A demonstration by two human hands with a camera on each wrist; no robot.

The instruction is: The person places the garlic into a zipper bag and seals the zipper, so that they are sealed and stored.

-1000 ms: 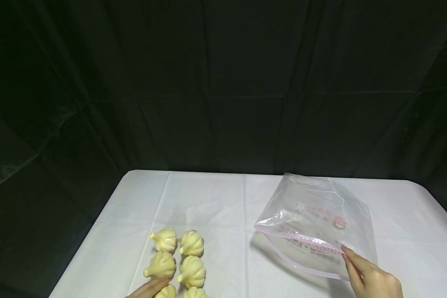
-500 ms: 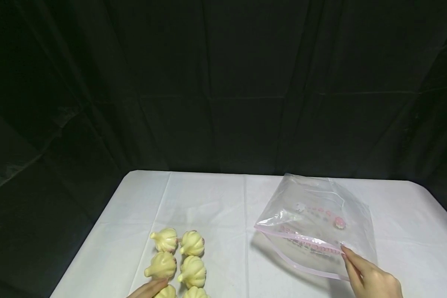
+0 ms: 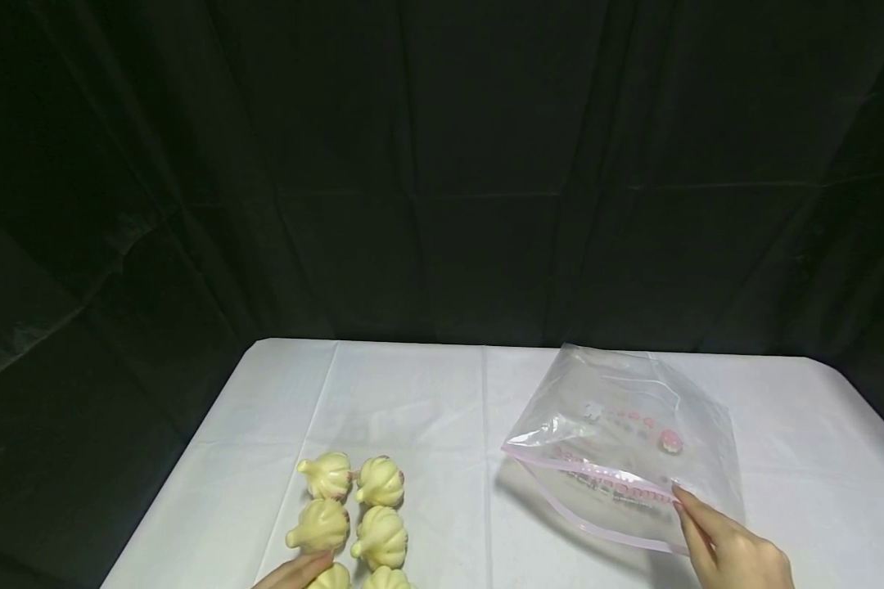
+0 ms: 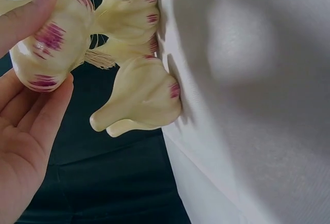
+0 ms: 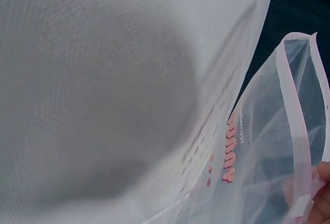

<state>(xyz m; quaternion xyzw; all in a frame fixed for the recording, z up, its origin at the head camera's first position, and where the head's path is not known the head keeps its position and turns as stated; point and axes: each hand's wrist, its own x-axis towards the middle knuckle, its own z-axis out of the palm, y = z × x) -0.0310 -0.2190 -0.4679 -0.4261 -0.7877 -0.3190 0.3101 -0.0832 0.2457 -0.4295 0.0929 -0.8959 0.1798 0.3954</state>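
Pale garlic bulbs [image 3: 380, 537] with purple streaks lie in two columns at the front left in the head view. My left hand [image 3: 298, 570] is at the lowest visible bulb of the left column. In the left wrist view, its thumb and fingers grip one garlic bulb [image 4: 56, 41], with other bulbs close behind it. On the right lies a clear plastic zip bag [image 3: 633, 401] with pink print and a pink-edged mouth that gapes towards me. My right hand [image 3: 740, 544] pinches the bag's mouth near its right end; a white slider [image 5: 301, 207] shows close to the fingers.
A white cloth [image 3: 442, 409] covers the table, with faint fold lines. Behind and to the sides hangs a black curtain [image 3: 442, 245]. Another garlic bulb [image 4: 142, 97] rests on the cloth beside the gripped one.
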